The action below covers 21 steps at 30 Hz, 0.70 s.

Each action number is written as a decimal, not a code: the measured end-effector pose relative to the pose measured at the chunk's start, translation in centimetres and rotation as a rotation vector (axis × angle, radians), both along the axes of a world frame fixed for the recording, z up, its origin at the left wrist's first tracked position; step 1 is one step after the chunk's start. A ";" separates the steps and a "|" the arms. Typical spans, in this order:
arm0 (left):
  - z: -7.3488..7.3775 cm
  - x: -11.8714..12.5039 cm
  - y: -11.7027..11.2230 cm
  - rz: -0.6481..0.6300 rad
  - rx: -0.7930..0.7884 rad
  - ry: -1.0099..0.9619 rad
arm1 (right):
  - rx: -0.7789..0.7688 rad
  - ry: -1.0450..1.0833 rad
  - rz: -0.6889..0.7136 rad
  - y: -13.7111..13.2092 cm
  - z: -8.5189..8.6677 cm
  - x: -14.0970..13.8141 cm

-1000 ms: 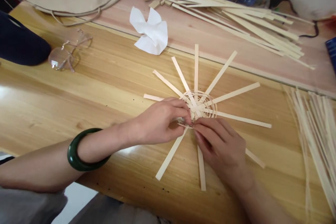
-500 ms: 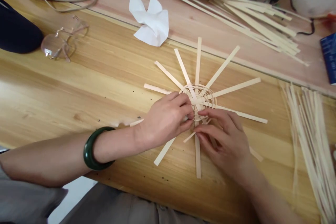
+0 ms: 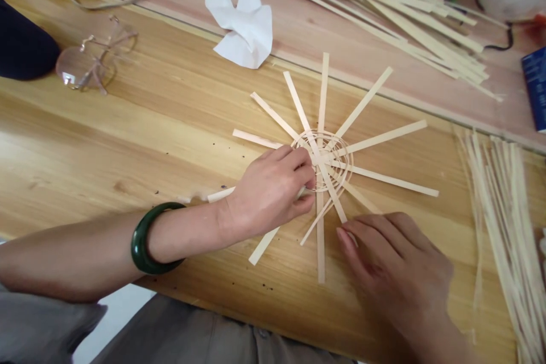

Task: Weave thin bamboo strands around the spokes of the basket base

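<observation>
A starburst of flat bamboo strips (image 3: 371,173) lies on the wooden table, crossing at one centre. Thin weaving strands (image 3: 348,151) ring that centre in loose loops. My left hand (image 3: 273,187), with a green bangle on its wrist, is closed on the left side of the woven centre; its fingertips are partly hidden. At the lower right, my right hand (image 3: 392,261) pinches the end of one flat bamboo strip (image 3: 335,199). A loose strand end (image 3: 313,227) sticks out below the centre, beside the downward spoke.
Bundled thin strips (image 3: 503,227) lie at the right. More flat strips (image 3: 409,17) are piled at the back, near a blue box (image 3: 535,88). A crumpled white tissue (image 3: 245,28), eyeglasses (image 3: 91,62) and a dark rounded object (image 3: 23,42) lie farther left.
My right hand has moved away from the centre, down and right, and now holds a spoke's end. The left hand stays at the centre. The whole view has shifted slightly.
</observation>
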State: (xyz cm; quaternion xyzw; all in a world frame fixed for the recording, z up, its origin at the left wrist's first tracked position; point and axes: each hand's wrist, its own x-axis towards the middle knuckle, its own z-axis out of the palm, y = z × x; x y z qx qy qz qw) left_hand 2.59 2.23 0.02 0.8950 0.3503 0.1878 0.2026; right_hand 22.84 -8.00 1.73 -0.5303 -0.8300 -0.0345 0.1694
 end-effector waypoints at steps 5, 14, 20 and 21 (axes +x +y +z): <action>0.6 -0.1 0.1 -0.016 -0.031 0.048 | -0.259 0.156 -0.287 -3.3 -0.2 -1.8; 0.7 -0.4 0.0 -0.061 -0.071 0.029 | -0.731 0.645 -0.492 -5.4 0.1 -4.9; 0.9 -0.5 0.3 -0.109 -0.102 0.044 | -0.237 0.342 -0.145 -3.8 0.1 -3.5; 0.9 -0.6 0.4 -0.119 -0.112 0.037 | -0.153 0.245 -0.102 -3.3 0.0 -3.1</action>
